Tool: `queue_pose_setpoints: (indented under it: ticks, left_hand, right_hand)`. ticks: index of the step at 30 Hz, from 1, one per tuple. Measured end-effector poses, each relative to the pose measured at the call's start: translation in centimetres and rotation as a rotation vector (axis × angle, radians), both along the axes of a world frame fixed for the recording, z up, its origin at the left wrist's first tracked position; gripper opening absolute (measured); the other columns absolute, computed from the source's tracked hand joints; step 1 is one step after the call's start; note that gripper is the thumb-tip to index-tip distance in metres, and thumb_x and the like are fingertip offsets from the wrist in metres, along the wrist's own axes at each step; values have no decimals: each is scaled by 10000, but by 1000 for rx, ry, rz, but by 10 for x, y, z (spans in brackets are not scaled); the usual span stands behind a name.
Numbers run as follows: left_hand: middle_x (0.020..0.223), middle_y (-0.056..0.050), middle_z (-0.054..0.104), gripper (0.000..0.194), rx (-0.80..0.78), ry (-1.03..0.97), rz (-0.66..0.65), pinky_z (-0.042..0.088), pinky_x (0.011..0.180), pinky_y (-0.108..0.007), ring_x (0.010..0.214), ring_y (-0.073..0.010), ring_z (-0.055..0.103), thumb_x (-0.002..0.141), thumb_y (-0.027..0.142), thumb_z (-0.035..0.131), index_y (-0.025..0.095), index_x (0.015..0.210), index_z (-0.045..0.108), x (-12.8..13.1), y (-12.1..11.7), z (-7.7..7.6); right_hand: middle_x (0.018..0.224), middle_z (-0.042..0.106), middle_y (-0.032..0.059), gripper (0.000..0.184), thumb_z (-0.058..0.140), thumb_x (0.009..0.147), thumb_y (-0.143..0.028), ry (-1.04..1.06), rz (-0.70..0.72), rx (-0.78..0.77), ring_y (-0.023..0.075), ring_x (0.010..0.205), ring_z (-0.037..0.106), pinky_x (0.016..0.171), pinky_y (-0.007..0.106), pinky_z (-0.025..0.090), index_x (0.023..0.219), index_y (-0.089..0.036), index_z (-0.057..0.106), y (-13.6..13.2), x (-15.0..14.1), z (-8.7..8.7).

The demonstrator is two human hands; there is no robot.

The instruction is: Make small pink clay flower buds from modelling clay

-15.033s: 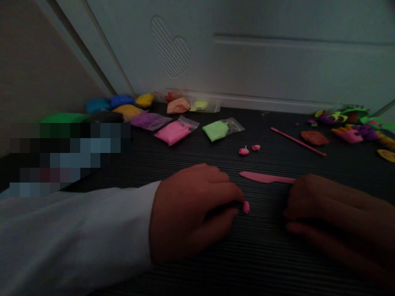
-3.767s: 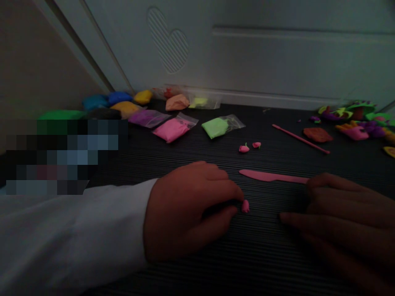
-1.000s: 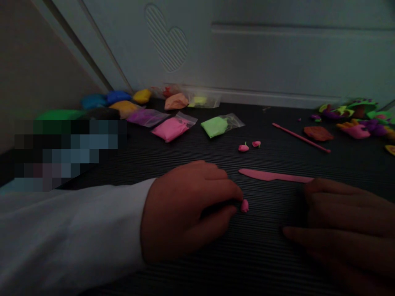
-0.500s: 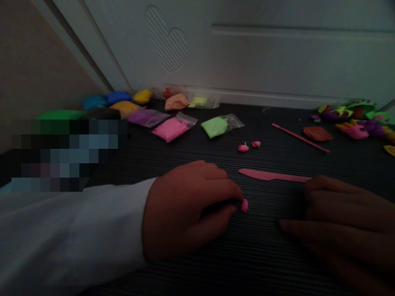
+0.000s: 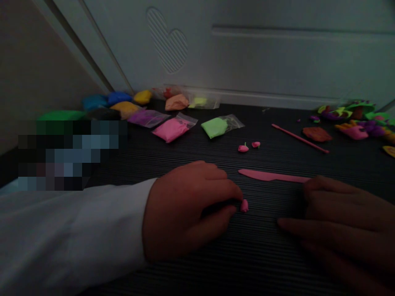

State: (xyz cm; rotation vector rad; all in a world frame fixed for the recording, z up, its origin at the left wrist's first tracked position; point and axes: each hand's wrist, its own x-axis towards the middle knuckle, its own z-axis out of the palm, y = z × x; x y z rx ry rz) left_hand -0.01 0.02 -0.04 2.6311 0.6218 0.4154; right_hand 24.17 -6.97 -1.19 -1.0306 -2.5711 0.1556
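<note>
My left hand, in a white sleeve, rests on the dark ribbed tabletop. Its thumb and index fingertips close at a small pink clay flower bud. To the right lies my right hand, palm down, with its thumb stretched out apart from the bent fingers. A flat pink plastic knife lies on the table, and the fingers of that hand cover its right end; whether they touch it I cannot tell. Farther back sit two pink clay buds with green stems, one bud left of the other bud.
Bags of pink clay, green clay and several other colours line the back left. A thin pink stick and a brown clay piece lie at the back right, near colourful clay figures. A white panel stands behind.
The pink bud at my left fingertips has turned very slightly. My right thumb has shifted a little to the left; the rest looks unchanged.
</note>
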Motion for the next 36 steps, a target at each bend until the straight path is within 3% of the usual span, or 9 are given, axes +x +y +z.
queue_pose_setpoints:
  ticks: [3,9,15,19,26,31,36]
  left_hand:
    - [760,7,544,171,1,-3,-3,293,650,-251,719,-120,457,769,121,509,153,911,599,0,0,0]
    - [761,12,548,172,4,-5,7,296,654,-249,718,-119,459,765,119,514,158,909,600,1,0,0]
    - [757,11,544,171,-6,-5,7,292,654,-252,721,-120,456,763,119,514,156,903,604,1,1,0]
    - [748,15,539,171,-1,-11,5,288,652,-250,712,-117,454,760,115,517,159,901,602,1,0,-1]
    - [743,17,539,172,-2,-13,6,291,656,-249,713,-116,456,758,113,516,157,900,603,1,0,0]
    - [756,16,547,173,4,3,17,295,648,-252,716,-121,456,761,124,518,169,906,601,1,0,0]
    - [769,8,561,176,-8,13,17,307,647,-255,721,-124,463,763,121,509,164,906,603,1,0,2]
  right_hand:
    - [650,548,-43,240,416,844,-163,61,84,-14,109,572,502,838,392,327,1033,-237,544,1,-1,-2]
    - [693,564,-16,235,401,853,-183,-11,2,34,143,644,516,844,411,295,1030,-226,549,3,0,-2]
    - [664,552,-41,250,445,820,-133,57,31,-28,115,599,518,849,392,338,1011,-240,566,3,-2,-3]
    - [693,574,-32,265,410,839,-152,26,23,35,123,616,535,884,391,306,1046,-232,554,2,-1,-2]
    - [632,551,-45,258,450,817,-168,59,47,7,119,544,511,825,391,366,1020,-271,571,3,-1,-3]
    - [662,564,-23,266,435,832,-190,6,-29,50,139,597,526,776,395,378,1065,-259,545,2,0,-4]
    - [628,556,-39,233,455,821,-175,36,47,-6,117,559,515,810,405,360,1012,-252,564,0,2,-2]
